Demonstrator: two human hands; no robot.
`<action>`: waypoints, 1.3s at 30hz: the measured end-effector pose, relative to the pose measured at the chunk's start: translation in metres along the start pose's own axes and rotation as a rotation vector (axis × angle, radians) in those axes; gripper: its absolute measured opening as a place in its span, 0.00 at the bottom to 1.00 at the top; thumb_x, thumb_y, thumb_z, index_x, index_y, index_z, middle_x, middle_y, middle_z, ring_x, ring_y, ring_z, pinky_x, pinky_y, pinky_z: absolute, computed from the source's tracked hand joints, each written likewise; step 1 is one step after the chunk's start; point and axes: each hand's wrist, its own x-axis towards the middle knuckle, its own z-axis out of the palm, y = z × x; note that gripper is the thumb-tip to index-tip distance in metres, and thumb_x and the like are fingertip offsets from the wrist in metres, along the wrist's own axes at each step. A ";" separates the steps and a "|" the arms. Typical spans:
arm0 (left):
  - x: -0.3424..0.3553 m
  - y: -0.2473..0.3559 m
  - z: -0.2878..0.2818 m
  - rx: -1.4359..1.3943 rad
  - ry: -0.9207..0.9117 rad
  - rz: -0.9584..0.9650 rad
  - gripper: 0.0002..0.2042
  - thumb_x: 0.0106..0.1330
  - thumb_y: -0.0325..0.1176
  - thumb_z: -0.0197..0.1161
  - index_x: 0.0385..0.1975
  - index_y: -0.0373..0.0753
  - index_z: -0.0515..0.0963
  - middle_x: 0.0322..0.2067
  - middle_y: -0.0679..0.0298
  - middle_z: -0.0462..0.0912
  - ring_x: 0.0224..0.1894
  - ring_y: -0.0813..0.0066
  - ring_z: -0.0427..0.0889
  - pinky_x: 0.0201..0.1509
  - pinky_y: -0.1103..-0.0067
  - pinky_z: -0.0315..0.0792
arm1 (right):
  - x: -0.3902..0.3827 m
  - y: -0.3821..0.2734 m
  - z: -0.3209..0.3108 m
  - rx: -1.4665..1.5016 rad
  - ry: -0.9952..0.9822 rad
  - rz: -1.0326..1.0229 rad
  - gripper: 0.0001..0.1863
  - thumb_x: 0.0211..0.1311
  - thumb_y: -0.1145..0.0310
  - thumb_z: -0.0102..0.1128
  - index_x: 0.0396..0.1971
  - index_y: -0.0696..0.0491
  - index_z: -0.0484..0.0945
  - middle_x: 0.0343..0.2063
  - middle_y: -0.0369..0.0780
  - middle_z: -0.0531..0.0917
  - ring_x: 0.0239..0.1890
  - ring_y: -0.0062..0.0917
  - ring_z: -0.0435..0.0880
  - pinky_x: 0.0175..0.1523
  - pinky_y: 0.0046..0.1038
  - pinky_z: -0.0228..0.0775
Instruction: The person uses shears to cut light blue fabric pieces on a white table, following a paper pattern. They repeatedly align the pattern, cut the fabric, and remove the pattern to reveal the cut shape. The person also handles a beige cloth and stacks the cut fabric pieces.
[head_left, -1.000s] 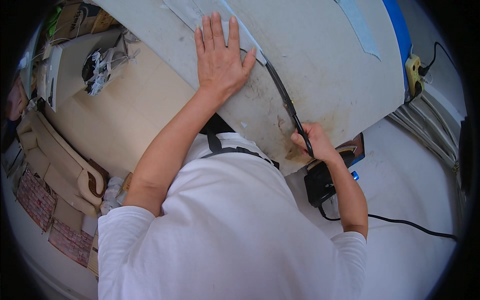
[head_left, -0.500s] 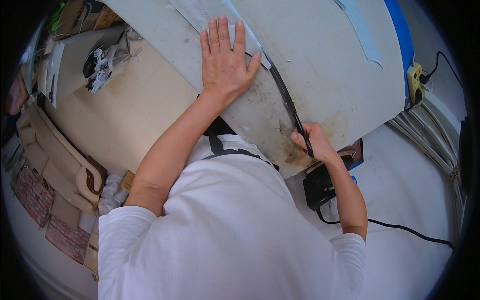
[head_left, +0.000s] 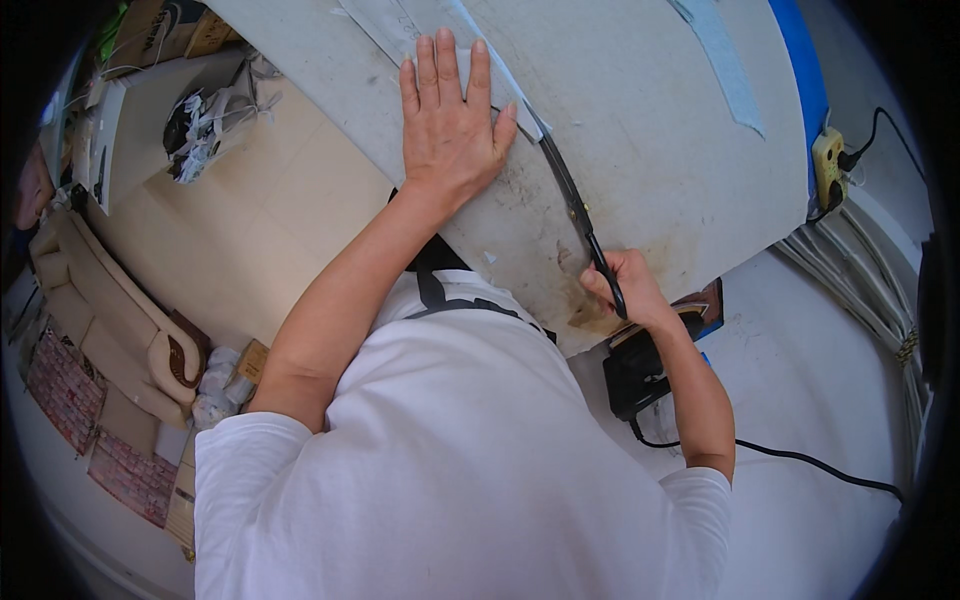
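My left hand (head_left: 450,145) lies flat with fingers slightly spread, pressing on a pale paper or cloth piece (head_left: 393,28) at the far part of the table. My right hand (head_left: 638,288) is closed round the handles of long black scissors (head_left: 572,196) near the table's close corner. Their blades point away from me and reach the narrow white-and-blue end of a cloth strip (head_left: 498,62) beside my left thumb. One blade partly passes beneath that strip, so its tip is hidden.
The grey table (head_left: 660,170) has brown stains near its corner. A light blue cloth strip (head_left: 733,85) lies at the far right. Beyond the edge are a yellow power socket (head_left: 828,165), a black corded device (head_left: 628,380) and bundled cables (head_left: 870,275). A beige sofa (head_left: 115,300) stands left.
The scissors and my right hand have shifted very slightly, and the end of the cloth strip has moved a little to the right. My left hand stays almost in place.
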 end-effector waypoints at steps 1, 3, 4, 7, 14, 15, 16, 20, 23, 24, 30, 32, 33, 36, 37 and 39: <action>0.000 0.000 0.000 -0.002 0.003 0.004 0.34 0.70 0.50 0.51 0.71 0.36 0.59 0.72 0.40 0.50 0.75 0.41 0.45 0.76 0.53 0.38 | -0.001 -0.002 -0.001 0.001 -0.003 0.005 0.23 0.59 0.53 0.71 0.18 0.54 0.73 0.11 0.30 0.71 0.13 0.15 0.71 0.20 0.22 0.60; -0.001 0.000 0.001 -0.005 0.006 0.011 0.33 0.70 0.50 0.51 0.70 0.35 0.60 0.72 0.40 0.51 0.75 0.41 0.46 0.76 0.52 0.38 | -0.002 -0.007 -0.001 0.001 0.013 0.012 0.22 0.59 0.53 0.70 0.18 0.54 0.74 0.11 0.30 0.71 0.13 0.15 0.71 0.20 0.22 0.61; 0.000 -0.001 0.001 -0.007 0.015 0.011 0.33 0.70 0.49 0.51 0.70 0.35 0.61 0.72 0.40 0.51 0.75 0.41 0.46 0.76 0.52 0.38 | 0.000 -0.010 0.000 0.000 0.033 0.012 0.22 0.59 0.53 0.70 0.18 0.55 0.74 0.12 0.30 0.71 0.14 0.15 0.72 0.20 0.22 0.61; -0.001 -0.001 0.001 -0.018 0.032 0.012 0.33 0.70 0.49 0.51 0.70 0.35 0.61 0.72 0.40 0.52 0.75 0.41 0.47 0.76 0.52 0.39 | 0.007 -0.019 0.002 -0.018 0.027 -0.030 0.29 0.57 0.43 0.69 0.18 0.55 0.74 0.12 0.30 0.72 0.14 0.15 0.72 0.21 0.20 0.62; -0.001 0.000 0.001 -0.027 0.020 0.003 0.33 0.69 0.48 0.52 0.70 0.36 0.61 0.72 0.41 0.51 0.75 0.41 0.46 0.76 0.53 0.39 | 0.009 -0.012 0.001 -0.020 0.009 -0.039 0.31 0.56 0.40 0.70 0.19 0.55 0.73 0.13 0.30 0.71 0.14 0.14 0.71 0.20 0.21 0.60; -0.001 0.000 0.002 -0.025 0.021 0.004 0.33 0.69 0.48 0.52 0.70 0.36 0.61 0.72 0.41 0.51 0.75 0.41 0.46 0.76 0.53 0.39 | 0.009 -0.013 0.001 -0.017 0.005 -0.039 0.30 0.57 0.40 0.70 0.19 0.55 0.73 0.13 0.30 0.71 0.14 0.14 0.71 0.20 0.21 0.60; -0.001 0.000 0.002 -0.023 0.020 0.003 0.33 0.69 0.48 0.52 0.70 0.36 0.61 0.72 0.41 0.51 0.75 0.41 0.46 0.76 0.53 0.39 | 0.008 -0.014 0.000 -0.015 0.001 -0.039 0.30 0.57 0.41 0.70 0.19 0.55 0.73 0.12 0.30 0.71 0.14 0.14 0.71 0.20 0.21 0.60; -0.001 0.000 0.002 -0.022 0.019 0.003 0.33 0.69 0.48 0.52 0.70 0.36 0.61 0.72 0.41 0.50 0.75 0.41 0.46 0.76 0.53 0.39 | 0.006 -0.017 0.001 -0.007 -0.028 -0.059 0.30 0.58 0.42 0.70 0.19 0.55 0.73 0.11 0.30 0.70 0.14 0.15 0.71 0.20 0.21 0.60; -0.001 0.000 0.000 -0.024 0.016 -0.001 0.33 0.69 0.48 0.52 0.70 0.36 0.61 0.72 0.41 0.50 0.75 0.41 0.46 0.76 0.52 0.39 | 0.008 -0.012 -0.001 -0.019 -0.026 -0.060 0.30 0.57 0.41 0.70 0.18 0.55 0.72 0.11 0.30 0.70 0.14 0.15 0.71 0.20 0.21 0.60; -0.001 0.000 0.000 -0.023 0.016 -0.003 0.33 0.69 0.48 0.52 0.70 0.36 0.61 0.72 0.41 0.50 0.75 0.41 0.46 0.76 0.52 0.39 | 0.007 -0.014 -0.001 -0.017 -0.020 -0.056 0.30 0.57 0.41 0.70 0.18 0.55 0.72 0.11 0.30 0.70 0.14 0.15 0.71 0.20 0.21 0.61; -0.001 0.000 -0.001 -0.025 0.006 -0.006 0.33 0.69 0.48 0.52 0.70 0.35 0.60 0.72 0.41 0.50 0.75 0.41 0.47 0.77 0.53 0.39 | 0.012 -0.030 0.002 -0.038 0.038 -0.030 0.28 0.57 0.44 0.71 0.18 0.54 0.74 0.12 0.30 0.71 0.15 0.14 0.71 0.20 0.21 0.60; -0.001 0.000 0.000 -0.036 0.013 -0.004 0.33 0.69 0.48 0.52 0.70 0.35 0.60 0.72 0.41 0.51 0.75 0.41 0.47 0.77 0.53 0.38 | 0.014 -0.037 0.005 0.007 0.050 -0.035 0.22 0.58 0.52 0.72 0.20 0.55 0.77 0.12 0.30 0.72 0.14 0.13 0.70 0.20 0.21 0.58; -0.001 0.001 0.001 -0.042 0.016 -0.005 0.33 0.69 0.48 0.52 0.70 0.35 0.60 0.72 0.41 0.51 0.75 0.41 0.47 0.77 0.53 0.38 | 0.014 -0.037 0.005 0.001 0.052 -0.038 0.22 0.58 0.52 0.72 0.20 0.55 0.77 0.12 0.30 0.72 0.14 0.13 0.70 0.20 0.21 0.58; 0.000 0.001 -0.001 -0.044 0.017 -0.002 0.33 0.69 0.48 0.52 0.70 0.35 0.61 0.72 0.41 0.52 0.75 0.41 0.47 0.77 0.53 0.38 | 0.015 -0.034 0.006 -0.016 0.054 -0.047 0.23 0.59 0.52 0.72 0.19 0.55 0.76 0.11 0.30 0.71 0.14 0.13 0.69 0.20 0.21 0.58; -0.001 0.001 -0.001 -0.043 0.018 -0.003 0.33 0.68 0.47 0.52 0.70 0.35 0.61 0.72 0.41 0.52 0.75 0.41 0.47 0.77 0.53 0.38 | 0.016 -0.033 0.006 -0.023 0.053 -0.051 0.23 0.59 0.52 0.72 0.18 0.55 0.75 0.11 0.30 0.71 0.13 0.14 0.69 0.19 0.21 0.58; -0.001 0.001 -0.001 -0.041 0.022 -0.006 0.33 0.68 0.47 0.53 0.70 0.35 0.61 0.72 0.41 0.52 0.75 0.41 0.47 0.77 0.53 0.39 | 0.016 -0.034 0.006 -0.028 0.043 -0.050 0.23 0.59 0.52 0.72 0.18 0.55 0.75 0.11 0.30 0.71 0.13 0.14 0.69 0.19 0.21 0.58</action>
